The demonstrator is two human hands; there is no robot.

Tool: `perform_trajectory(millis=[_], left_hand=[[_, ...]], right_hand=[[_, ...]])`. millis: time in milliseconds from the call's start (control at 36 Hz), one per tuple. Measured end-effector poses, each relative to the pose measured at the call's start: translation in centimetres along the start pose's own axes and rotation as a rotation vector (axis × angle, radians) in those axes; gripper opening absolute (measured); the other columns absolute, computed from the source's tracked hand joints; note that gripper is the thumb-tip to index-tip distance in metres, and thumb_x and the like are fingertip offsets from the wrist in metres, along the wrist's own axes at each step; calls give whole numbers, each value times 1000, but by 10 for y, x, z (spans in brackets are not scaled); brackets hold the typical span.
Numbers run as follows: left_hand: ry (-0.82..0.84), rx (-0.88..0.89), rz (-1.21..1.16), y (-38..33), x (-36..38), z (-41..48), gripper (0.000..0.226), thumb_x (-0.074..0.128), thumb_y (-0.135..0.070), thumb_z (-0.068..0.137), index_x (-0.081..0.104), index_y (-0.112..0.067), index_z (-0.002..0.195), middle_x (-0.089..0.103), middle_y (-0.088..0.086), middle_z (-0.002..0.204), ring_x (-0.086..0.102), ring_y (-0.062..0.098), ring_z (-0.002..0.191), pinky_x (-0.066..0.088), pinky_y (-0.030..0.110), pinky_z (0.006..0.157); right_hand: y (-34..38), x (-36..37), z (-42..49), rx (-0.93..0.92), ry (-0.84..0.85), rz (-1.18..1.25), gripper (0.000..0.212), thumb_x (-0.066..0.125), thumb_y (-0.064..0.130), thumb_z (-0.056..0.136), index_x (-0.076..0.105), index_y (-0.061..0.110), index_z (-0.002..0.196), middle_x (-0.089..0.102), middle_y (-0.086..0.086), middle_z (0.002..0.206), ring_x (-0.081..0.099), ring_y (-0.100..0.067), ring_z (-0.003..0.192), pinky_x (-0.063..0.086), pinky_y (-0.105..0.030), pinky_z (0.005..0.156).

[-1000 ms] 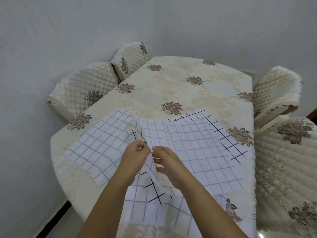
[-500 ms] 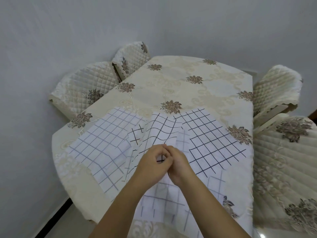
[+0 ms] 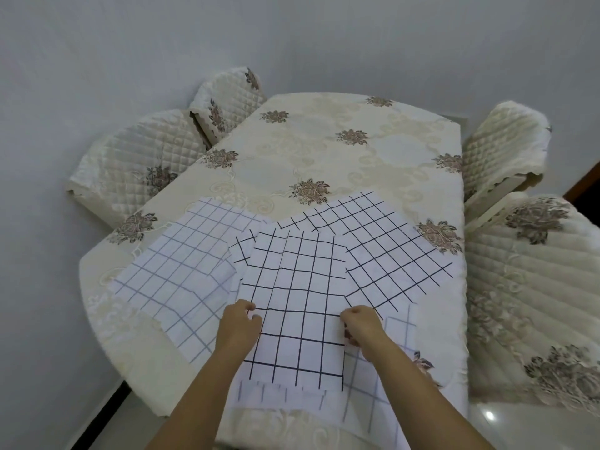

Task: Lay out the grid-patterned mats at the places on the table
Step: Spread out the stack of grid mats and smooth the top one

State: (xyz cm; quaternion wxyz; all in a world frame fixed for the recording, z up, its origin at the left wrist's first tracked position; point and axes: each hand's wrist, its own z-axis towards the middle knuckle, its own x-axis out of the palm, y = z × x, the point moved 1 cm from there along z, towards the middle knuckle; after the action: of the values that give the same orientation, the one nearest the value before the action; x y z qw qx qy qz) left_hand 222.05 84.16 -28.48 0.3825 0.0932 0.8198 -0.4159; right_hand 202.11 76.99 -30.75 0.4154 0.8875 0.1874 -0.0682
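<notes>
At 6 o'clock on the table (image 3: pixel 324 151), left hand (image 3: pixel 238 329) and right hand (image 3: pixel 363 326) hold the middle grid mat (image 3: pixel 298 303), fingers (image 3: pixel 250 307) clamped on its side edges.

The table (image 3: pixel 324 125) is covered by a cream cloth (image 3: pixel 107 323) with brown flower prints. At its near end lie overlapping white grid mats: a left mat (image 3: pixel 175 271), a right mat (image 3: pixel 389 251), a middle mat (image 3: pixel 298 287) over both, and perhaps 1 or 2 more beneath.
</notes>
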Motion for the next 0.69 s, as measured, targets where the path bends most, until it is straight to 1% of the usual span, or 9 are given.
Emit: perform_trajectory(millis=[111, 194, 278, 306, 361, 417, 472, 556, 694], left_hand=[[-44, -76, 89, 21, -3, 11, 30, 55, -14, 89, 55, -6, 118, 53, 12, 121, 58, 24, 93, 44, 29, 70], [-68, -109, 125, 33, -6, 17, 32, 58, -16, 88, 53, -5, 118, 54, 14, 118, 58, 26, 97, 45, 30, 72], [-41, -149, 97, 40, -8, 22, 31, 57, -17, 88, 51, -4, 116, 56, 15, 112, 57, 26, 96, 43, 30, 71], [-39, -155, 77, 42, -8, 23, 26, 57, -16, 88, 52, -4, 110, 58, 13, 106, 56, 25, 90, 41, 28, 68], [-42, -170, 49, 45, -10, 25, 8, 56, -13, 87, 51, -9, 82, 53, 7, 77, 48, 20, 67, 34, 25, 58], [-54, -167, 31, 49, -9, 29, 34, 55, -8, 85, 36, -15, 58, 36, 1, 57, 33, 15, 51, 24, 23, 50], [-37, -170, 23, 51, -12, 31, 39, 54, -6, 84, 33, -17, 54, 35, 2, 56, 32, 14, 51, 25, 24, 51], [-23, -176, -14, 54, -13, 33, 33, 55, -8, 86, 41, -15, 57, 43, 3, 60, 41, 18, 59, 35, 26, 60], [30, -183, -168, 62, -20, 33, 20, 59, -10, 87, 54, -14, 68, 55, 4, 72, 51, 21, 73, 40, 28, 68]], right_hand=[[-4, 2, 3, -47, -48, -131, 34, 50, 6, 85, 37, 14, 55, 42, -4, 55, 46, -21, 54, 35, -24, 51], [-6, 3, 5, -61, -65, -219, 40, 52, 6, 84, 33, 15, 50, 37, -4, 52, 46, -22, 58, 35, -26, 56], [-9, 3, 6, -52, -79, -288, 42, 54, 9, 85, 33, 14, 49, 36, -2, 50, 40, -18, 48, 29, -22, 48], [-9, 2, 7, -45, -84, -295, 40, 54, 10, 85, 34, 13, 51, 38, -2, 50, 38, -16, 46, 28, -21, 45], [-10, 2, 9, -28, -89, -289, 36, 55, 12, 85, 38, 13, 54, 41, -2, 53, 39, -14, 47, 28, -21, 44], [-9, 3, 11, 2, -93, -264, 31, 56, 12, 85, 41, 12, 57, 44, -4, 55, 42, -15, 49, 29, -21, 44], [-8, 4, 13, 43, -78, -214, 28, 57, 9, 83, 45, 9, 58, 48, -7, 56, 46, -20, 51, 33, -20, 47], [-8, 6, 14, 80, -41, -165, 30, 58, 7, 82, 47, 5, 54, 51, -8, 54, 46, -19, 47, 35, -20, 46], [-2, 12, 12, 88, -40, -174, 26, 61, 13, 81, 44, 8, 63, 44, -6, 56, 40, -17, 49, 34, -22, 51]])
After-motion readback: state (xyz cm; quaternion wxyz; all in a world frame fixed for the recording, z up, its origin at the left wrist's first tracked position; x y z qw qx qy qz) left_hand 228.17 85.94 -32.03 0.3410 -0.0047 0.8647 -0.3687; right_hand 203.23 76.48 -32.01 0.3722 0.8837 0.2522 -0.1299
